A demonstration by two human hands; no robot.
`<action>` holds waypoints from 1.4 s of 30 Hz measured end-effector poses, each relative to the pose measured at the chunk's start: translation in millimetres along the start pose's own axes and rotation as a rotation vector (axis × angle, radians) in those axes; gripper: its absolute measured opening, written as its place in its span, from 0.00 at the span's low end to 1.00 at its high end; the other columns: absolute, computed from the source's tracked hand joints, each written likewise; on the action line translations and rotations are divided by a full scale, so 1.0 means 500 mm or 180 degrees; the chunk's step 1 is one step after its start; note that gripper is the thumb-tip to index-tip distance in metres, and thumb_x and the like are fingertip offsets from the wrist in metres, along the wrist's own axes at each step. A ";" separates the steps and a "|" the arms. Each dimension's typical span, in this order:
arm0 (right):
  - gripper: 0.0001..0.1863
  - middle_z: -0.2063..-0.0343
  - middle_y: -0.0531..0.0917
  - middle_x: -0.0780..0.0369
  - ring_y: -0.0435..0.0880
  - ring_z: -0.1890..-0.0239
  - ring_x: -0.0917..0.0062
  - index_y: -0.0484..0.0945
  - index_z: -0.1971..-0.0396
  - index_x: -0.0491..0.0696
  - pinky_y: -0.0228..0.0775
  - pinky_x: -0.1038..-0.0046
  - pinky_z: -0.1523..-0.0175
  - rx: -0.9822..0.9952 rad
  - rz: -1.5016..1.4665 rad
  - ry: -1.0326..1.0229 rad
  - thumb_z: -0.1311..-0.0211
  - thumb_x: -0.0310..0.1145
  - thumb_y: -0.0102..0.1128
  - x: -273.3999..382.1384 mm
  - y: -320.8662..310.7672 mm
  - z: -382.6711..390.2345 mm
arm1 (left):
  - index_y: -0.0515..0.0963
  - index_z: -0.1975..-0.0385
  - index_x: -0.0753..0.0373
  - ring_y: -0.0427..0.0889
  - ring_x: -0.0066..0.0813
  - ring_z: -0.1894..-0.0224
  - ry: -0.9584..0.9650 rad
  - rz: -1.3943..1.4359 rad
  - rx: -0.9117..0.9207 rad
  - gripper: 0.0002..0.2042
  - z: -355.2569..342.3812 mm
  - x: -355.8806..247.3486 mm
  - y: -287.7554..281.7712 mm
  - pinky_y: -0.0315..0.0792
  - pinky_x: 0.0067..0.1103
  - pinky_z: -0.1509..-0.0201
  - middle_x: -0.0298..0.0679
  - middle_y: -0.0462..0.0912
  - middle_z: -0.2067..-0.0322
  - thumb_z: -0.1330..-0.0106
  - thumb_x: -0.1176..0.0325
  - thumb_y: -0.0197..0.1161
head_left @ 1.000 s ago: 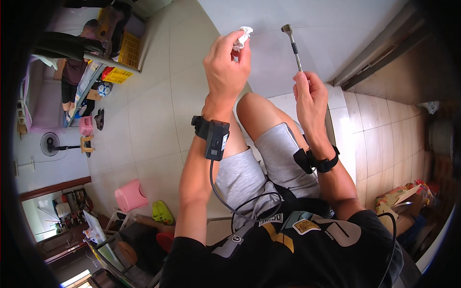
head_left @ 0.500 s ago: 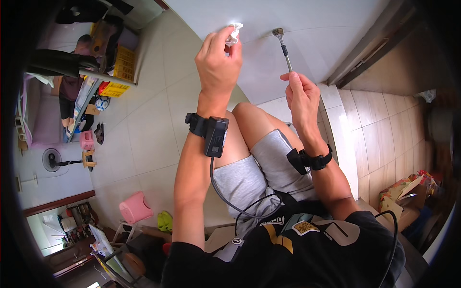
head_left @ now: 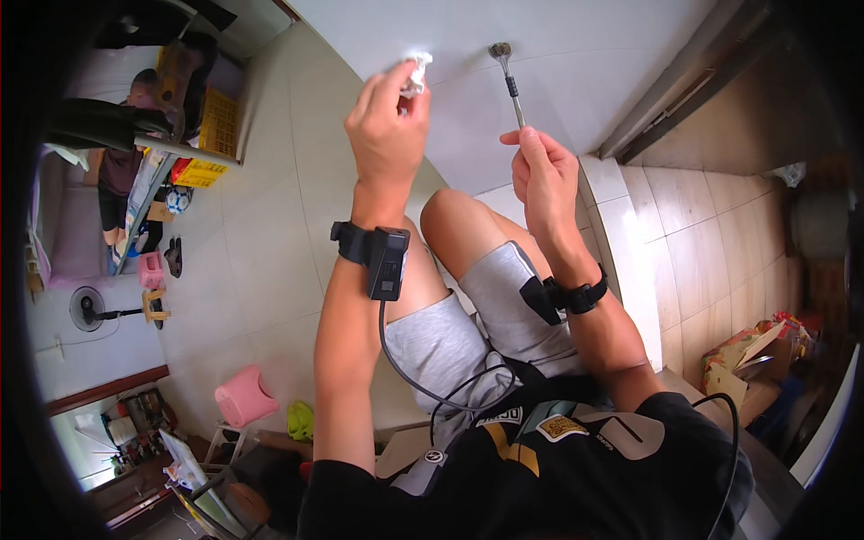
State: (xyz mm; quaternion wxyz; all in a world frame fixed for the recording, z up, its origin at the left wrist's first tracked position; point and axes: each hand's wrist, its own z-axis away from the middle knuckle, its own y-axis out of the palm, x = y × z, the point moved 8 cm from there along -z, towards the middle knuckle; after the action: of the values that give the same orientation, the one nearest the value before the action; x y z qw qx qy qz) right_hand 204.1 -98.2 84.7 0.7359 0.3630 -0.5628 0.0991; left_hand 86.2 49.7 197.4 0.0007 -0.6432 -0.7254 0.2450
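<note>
A crumpled white tissue (head_left: 416,76) is pinched between the thumb and fingers of my left hand (head_left: 385,135), raised in front of a pale, smooth wall (head_left: 432,27). Farther right, my right hand (head_left: 545,180) is closed around the lower end of a slim metal rod-like tool (head_left: 513,87). The tool points up and slightly left, has a black band partway along, and ends in a rounded, brownish head. A gap separates the tool's head from the tissue. Whether the head touches the wall, I cannot tell. Both wrists wear black straps with small devices.
Beyond a low tiled ledge (head_left: 621,225) at right stand an open cardboard box (head_left: 747,364) and a brown door panel (head_left: 720,117). A pink stool (head_left: 246,396) and green slippers (head_left: 300,420) are at lower left. Another person (head_left: 117,180) is on a bed near a fan (head_left: 87,309).
Both hands have shifted a little left in the picture, along with the room around them. The tissue and the metal tool stay held as before.
</note>
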 end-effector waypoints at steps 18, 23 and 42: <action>0.18 0.86 0.61 0.75 0.52 0.86 0.91 0.80 0.64 0.38 0.41 0.81 0.81 0.0024 0.0010 -0.0142 0.26 0.40 0.52 0.021 0.020 -0.007 | 0.86 0.63 0.64 0.83 0.27 0.77 -0.0433 -0.0015 0.0456 0.09 0.083 0.040 0.021 0.78 0.22 0.70 0.41 0.86 0.71 0.44 0.77 0.70; 0.17 0.86 0.61 0.75 0.52 0.85 0.91 0.79 0.65 0.39 0.41 0.81 0.81 0.0082 -0.0074 -0.0274 0.26 0.40 0.53 0.066 0.031 -0.016 | 0.86 0.64 0.65 0.83 0.26 0.77 -0.0210 -0.0094 0.0166 0.07 0.005 -0.014 -0.001 0.77 0.21 0.72 0.40 0.86 0.73 0.43 0.77 0.71; 0.33 0.73 0.70 0.67 0.69 0.75 0.89 0.58 0.70 0.47 0.67 0.82 0.74 0.0751 0.0950 0.0334 0.55 0.35 0.84 -0.051 0.159 0.269 | 0.83 0.60 0.66 0.84 0.30 0.75 -0.0033 0.0147 0.0394 0.13 0.054 -0.021 0.024 0.78 0.21 0.70 0.41 0.84 0.71 0.45 0.81 0.69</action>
State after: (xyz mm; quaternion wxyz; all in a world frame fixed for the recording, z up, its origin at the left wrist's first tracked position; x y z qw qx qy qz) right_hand 49.3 -121.4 109.4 0.6938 0.3536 -0.5558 0.2912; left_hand 90.5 31.0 172.8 0.0310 -0.6572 -0.6938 0.2927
